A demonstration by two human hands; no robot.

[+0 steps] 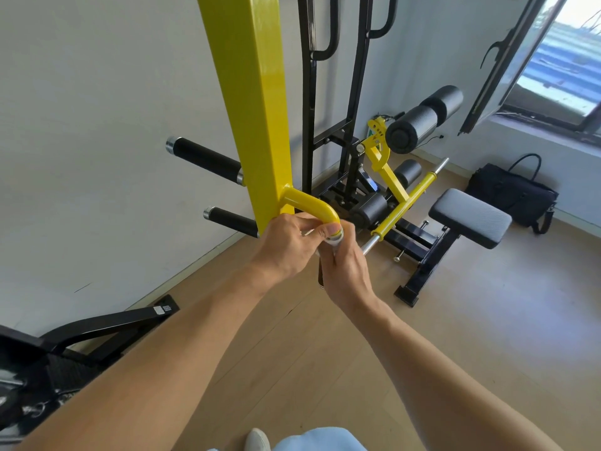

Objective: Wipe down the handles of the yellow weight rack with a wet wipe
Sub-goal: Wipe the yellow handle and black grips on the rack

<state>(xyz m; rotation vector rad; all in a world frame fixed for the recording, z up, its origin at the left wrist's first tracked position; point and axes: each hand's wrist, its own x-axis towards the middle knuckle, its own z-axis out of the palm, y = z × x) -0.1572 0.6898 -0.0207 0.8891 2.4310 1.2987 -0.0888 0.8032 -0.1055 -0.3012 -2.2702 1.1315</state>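
Note:
A yellow upright post (257,102) of the weight rack rises in the middle of the view. A curved yellow handle (312,205) bends out of its lower end toward me. My left hand (289,245) pinches a white wet wipe (335,237) against the handle just below the bend. My right hand (346,271) is wrapped around the handle's lower grip, with the wipe between both hands. Most of the wipe and the grip are hidden by my fingers.
Two black pegs (208,159) stick out left of the post by the white wall. A black and yellow bench machine (400,196) with a grey pad (471,216) stands behind. A black bag (514,193) lies on the wooden floor at the right.

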